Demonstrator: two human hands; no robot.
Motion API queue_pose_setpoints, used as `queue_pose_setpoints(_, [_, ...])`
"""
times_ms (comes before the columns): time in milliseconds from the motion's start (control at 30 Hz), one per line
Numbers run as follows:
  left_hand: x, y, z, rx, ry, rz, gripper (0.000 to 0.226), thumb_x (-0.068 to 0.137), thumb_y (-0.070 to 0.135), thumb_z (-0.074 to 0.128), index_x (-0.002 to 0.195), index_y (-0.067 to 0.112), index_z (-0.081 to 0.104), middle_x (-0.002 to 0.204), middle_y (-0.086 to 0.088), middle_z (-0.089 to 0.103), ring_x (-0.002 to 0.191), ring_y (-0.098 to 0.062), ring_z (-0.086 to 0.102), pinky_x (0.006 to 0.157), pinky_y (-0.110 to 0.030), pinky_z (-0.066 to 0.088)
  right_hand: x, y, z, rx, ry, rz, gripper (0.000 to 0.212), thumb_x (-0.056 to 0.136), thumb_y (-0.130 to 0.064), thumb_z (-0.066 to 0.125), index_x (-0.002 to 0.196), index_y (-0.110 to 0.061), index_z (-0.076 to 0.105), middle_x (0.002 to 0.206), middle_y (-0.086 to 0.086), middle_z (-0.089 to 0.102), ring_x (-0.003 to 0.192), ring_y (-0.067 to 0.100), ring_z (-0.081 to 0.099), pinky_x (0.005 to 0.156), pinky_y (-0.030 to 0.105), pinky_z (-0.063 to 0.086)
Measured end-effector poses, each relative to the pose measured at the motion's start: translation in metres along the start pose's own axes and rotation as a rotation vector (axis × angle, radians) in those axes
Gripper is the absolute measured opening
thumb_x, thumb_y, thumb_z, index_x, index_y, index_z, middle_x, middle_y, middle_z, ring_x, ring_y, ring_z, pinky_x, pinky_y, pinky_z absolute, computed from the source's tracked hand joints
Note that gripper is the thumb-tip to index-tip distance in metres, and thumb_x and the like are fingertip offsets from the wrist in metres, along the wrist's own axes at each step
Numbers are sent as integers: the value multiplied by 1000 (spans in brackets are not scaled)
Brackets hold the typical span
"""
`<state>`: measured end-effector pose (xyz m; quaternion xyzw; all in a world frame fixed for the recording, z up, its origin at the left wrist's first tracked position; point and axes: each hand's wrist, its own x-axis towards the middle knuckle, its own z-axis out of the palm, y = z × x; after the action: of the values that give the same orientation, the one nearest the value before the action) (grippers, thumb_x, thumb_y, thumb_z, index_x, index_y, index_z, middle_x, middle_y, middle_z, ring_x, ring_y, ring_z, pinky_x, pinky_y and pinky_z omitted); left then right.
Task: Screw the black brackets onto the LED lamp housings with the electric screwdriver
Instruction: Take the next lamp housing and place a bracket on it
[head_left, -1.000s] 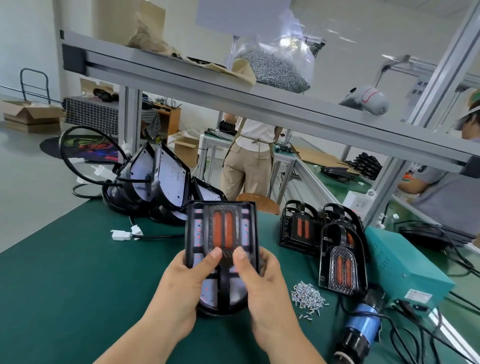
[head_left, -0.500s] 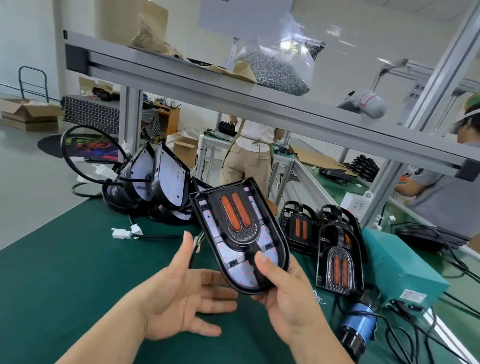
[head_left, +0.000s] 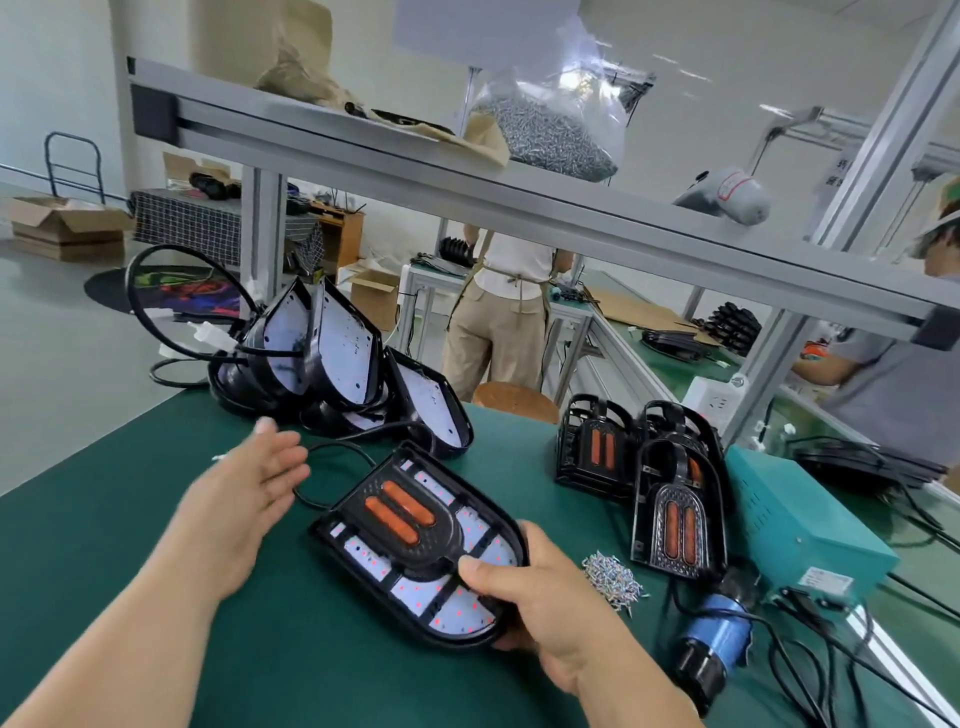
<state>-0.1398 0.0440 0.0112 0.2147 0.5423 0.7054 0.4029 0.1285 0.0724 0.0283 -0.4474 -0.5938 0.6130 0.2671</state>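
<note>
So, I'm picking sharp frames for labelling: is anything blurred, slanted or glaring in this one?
Head view: the open left hand is motion-smeared; the right hand gripping the black LED lamp housing is sharp; the grey aluminium shelf rail runs slanted across the frame; glare washes the clear plastic bag of screws.

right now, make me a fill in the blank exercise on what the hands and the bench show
1. Only the ____ hand grips the LED lamp housing.
2. The left hand is open and holds ____.
3. The electric screwdriver lies on the bench, held by ____ hand.
4. The clear bag of screws sits on the ____ above the bench.
Missing words: right; nothing; neither; shelf.
</note>
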Motion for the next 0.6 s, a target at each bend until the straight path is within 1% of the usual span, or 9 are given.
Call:
queue_pose_setpoints(33, [-1, -4, 7, 144, 43, 13, 39, 98, 54, 49, 104, 18, 64, 104, -1, 64, 89, -12, 61, 90, -36, 47, 1, 0, -1, 8, 9, 6, 59, 60, -34, 77, 114, -29, 54, 88, -8, 75, 69, 10, 68, 54, 22, 47])
queue_pose_setpoints(100, [-9, -6, 20, 344, 39, -10, 52, 86, 67, 57, 99, 17, 63, 95, -4, 61, 83, -18, 61, 78, -37, 53, 1, -1, -5, 21, 13, 2, 58, 61, -32, 76, 114, -35, 53, 93, -9, 76, 71, 10, 69, 54, 22, 48])
queue_pose_setpoints(167, [-17, -7, 24, 478, -113, -62, 69, 68, 82, 62, 98, 20, 67, 98, -2, 68, 93, -21, 66, 78, -38, 57, 1, -2, -9, 26, -9, -15, 58, 63, -30, 77, 115, -37, 53, 96, -9, 76, 74, 10, 70, 54, 23, 49])
queue_pose_setpoints(233, [-19, -7, 24, 574, -303, -76, 68, 63, 79, 68, 96, 20, 76, 99, -3, 76, 96, -24, 71, 87, -40, 57, 0, -3, -12, 10, -56, -45, 57, 65, -26, 77, 115, -37, 53, 99, -7, 76, 79, 11, 70, 59, 25, 51])
queue_pose_setpoints(300, [-26, -2, 24, 519, -475, -90, 48, 69, 61, 75, 94, 20, 80, 98, -9, 78, 93, -25, 74, 86, -35, 56, -1, -5, -16, -16, -104, -73, 58, 66, -21, 78, 116, -37, 53, 101, -6, 75, 82, 11, 70, 63, 27, 53])
queue_pose_setpoints(367, [-29, -1, 25, 432, -552, -89, 42, 72, 50, 71, 97, 18, 80, 100, -14, 77, 93, -27, 75, 79, -32, 58, -1, -7, -20, -51, -120, -83, 59, 66, -19, 78, 117, -38, 54, 101, -6, 75, 84, 11, 69, 68, 29, 54])
queue_pose_setpoints(467, [-36, -4, 31, 352, -611, -61, 40, 80, 38, 66, 107, 10, 72, 102, -14, 76, 93, -28, 75, 72, -28, 60, -2, -9, -26, -59, -122, -89, 59, 65, -19, 79, 117, -36, 57, 101, -4, 75, 86, 13, 69, 77, 38, 53])
queue_pose_setpoints(533, [-43, -7, 39, 333, -600, -74, 37, 85, 34, 63, 114, 12, 65, 102, -12, 77, 92, -26, 75, 67, -25, 59, -2, -10, -31, -24, -113, -83, 57, 66, -23, 80, 118, -34, 59, 103, -4, 75, 87, 14, 69, 74, 35, 54])
queue_pose_setpoints(600, [-49, -8, 46, 302, -590, -109, 36, 85, 35, 64, 115, 16, 62, 102, -10, 77, 91, -23, 75, 63, -26, 59, -1, -9, -32, -5, -65, -65, 59, 63, -30, 87, 117, -30, 62, 103, -4, 76, 88, 16, 71, 69, 31, 56])
